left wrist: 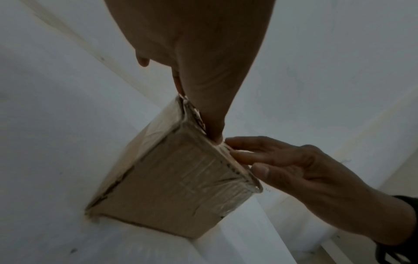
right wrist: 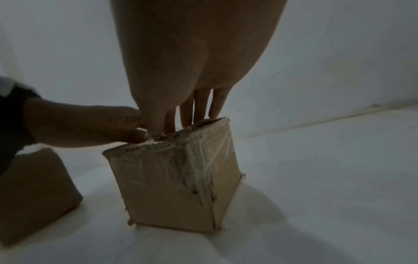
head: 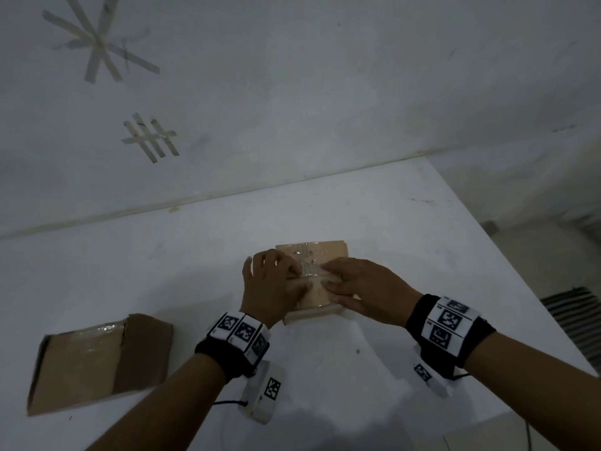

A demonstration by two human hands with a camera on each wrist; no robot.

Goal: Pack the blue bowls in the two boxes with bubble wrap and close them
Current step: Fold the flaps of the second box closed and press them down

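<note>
Both of your hands rest on top of the taped box [head: 312, 278] in the middle of the table [head: 422, 242]. Your left hand [head: 271, 283] has bent fingers at the middle seam, and your right hand [head: 364, 288] lies flat with straight fingers. You likely press so the flaps stay down. The other box [head: 100, 359] sits closed at 8 o'clock, well apart. No blue bowls show. The table edge runs at 3 o'clock; there is open room at 12 o'clock.
</note>
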